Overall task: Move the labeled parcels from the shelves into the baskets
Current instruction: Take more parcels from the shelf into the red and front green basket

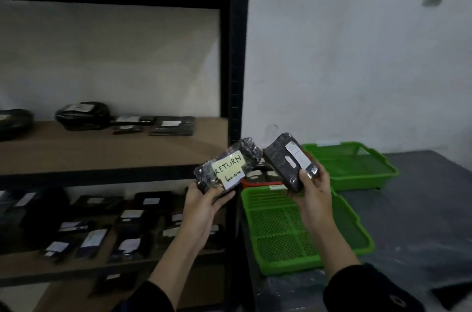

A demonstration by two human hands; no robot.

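Note:
My left hand [204, 205] grips a black wrapped parcel [249, 155] bearing a yellow note that reads RETURN. My right hand [313, 190] grips a second black parcel [279, 158] with a white label, tilted up. Both are held side by side in front of the shelf post, just above the near green basket [301, 230]. A red basket [255, 182] shows behind the parcels, with dark parcels inside. A second green basket [352, 166] sits farther back on the table.
A black metal shelf unit [236, 68] fills the left. Its middle shelf [102, 148] carries a few black parcels [81, 116]; the lower shelf holds several labelled parcels [129, 217]. The dark table [421, 209] stands to the right against a white wall.

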